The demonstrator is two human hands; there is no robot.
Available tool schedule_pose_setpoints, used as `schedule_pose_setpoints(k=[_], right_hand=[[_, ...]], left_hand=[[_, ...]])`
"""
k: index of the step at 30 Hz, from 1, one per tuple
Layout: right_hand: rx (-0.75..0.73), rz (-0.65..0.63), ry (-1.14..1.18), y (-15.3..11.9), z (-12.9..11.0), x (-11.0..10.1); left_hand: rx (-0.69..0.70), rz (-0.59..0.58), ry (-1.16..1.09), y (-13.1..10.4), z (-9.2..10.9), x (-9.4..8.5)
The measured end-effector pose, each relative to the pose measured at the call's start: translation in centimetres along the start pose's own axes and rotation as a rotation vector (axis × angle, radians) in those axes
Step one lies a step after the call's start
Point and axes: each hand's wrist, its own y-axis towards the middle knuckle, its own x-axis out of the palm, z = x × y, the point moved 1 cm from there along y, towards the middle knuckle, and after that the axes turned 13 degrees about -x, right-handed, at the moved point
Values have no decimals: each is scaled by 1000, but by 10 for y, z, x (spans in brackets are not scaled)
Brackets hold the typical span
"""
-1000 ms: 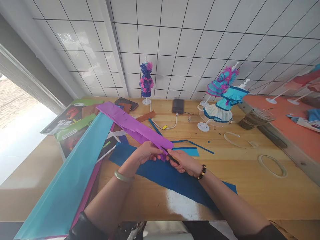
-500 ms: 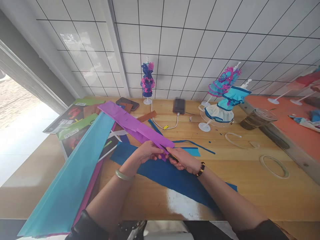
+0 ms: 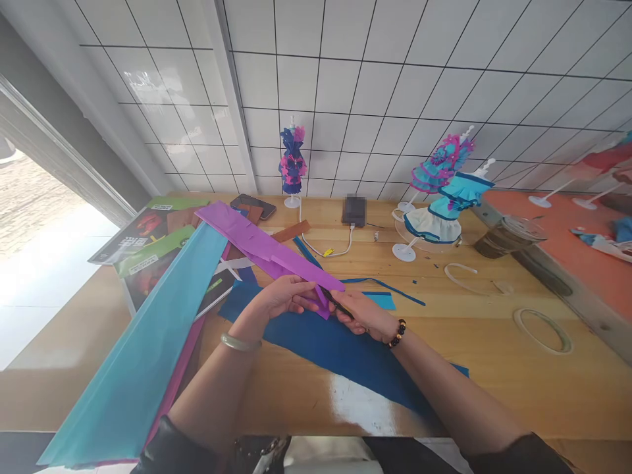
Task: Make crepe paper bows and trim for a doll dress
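My right hand (image 3: 363, 313) holds dark-handled scissors (image 3: 340, 305), their blades at the near right end of a folded purple sheet (image 3: 266, 247). A narrow purple flap hangs down beside the blades. My left hand (image 3: 289, 296) is just left of the scissors, thumb and fingers closed on the purple sheet's lower edge. Whether the sheet is paper or thin cloth I cannot tell. Beneath both hands lies a dark blue sheet (image 3: 340, 355). To the left, a long light blue sheet (image 3: 143, 349) slopes down over the table's front edge.
Magazines (image 3: 153, 243) lie at the back left beside a phone (image 3: 253, 206). Small dressed stands (image 3: 292, 161) line the wall. A power bank (image 3: 354, 210) with a white cable, blue strips (image 3: 385, 284), a lidded cup (image 3: 508, 237) and a tape ring (image 3: 543, 330) lie farther off.
My left hand has shifted slightly left, away from the scissors. My right hand and the scissors stay at nearly the same spot on the purple sheet.
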Motion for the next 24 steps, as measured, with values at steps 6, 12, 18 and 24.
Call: schedule_pose_setpoints(k=[6, 12, 18, 24], right_hand=[[9, 1, 5, -1, -2, 0], [16, 1, 12, -1, -1, 1], [26, -31, 19, 0, 0, 1], [17, -46, 25, 9, 4, 1]], left_hand=[[29, 28, -55, 2, 0, -4], [63, 100, -114, 13, -5, -6], [72, 109, -92, 14, -6, -5], [77, 89, -71, 9, -3, -3]])
